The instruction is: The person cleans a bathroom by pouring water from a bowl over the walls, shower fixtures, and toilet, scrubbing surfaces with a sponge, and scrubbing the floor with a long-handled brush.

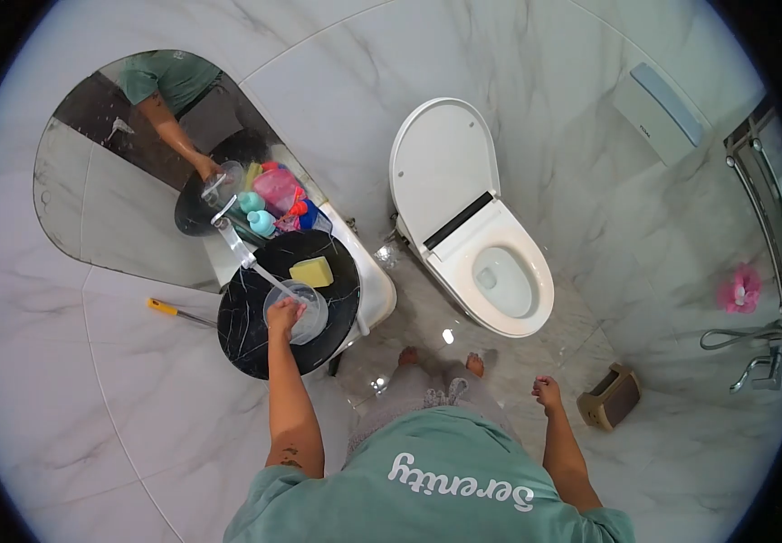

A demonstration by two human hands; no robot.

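My left hand (285, 314) is closed on the near-left rim of a clear plastic tub (312, 319). The tub is inside a round black marbled basin (244, 333). From the tap (233, 242) a stream of water runs down into the tub. A yellow sponge-like block (311, 271) lies in the basin just beyond it. My right hand (546, 392) hangs low at my right side, fingers curled, with nothing visible in it. It is nearest to a brown slotted box-like object (610, 396) by the wall.
Teal bottles (262, 223) and pink and red items (279, 189) crowd the counter behind the basin. A mirror (128, 181) hangs above. The toilet (509, 281) stands ahead with its lid up. A yellow-handled tool (164, 307) sits left of the basin; the floor (382, 357) looks wet.
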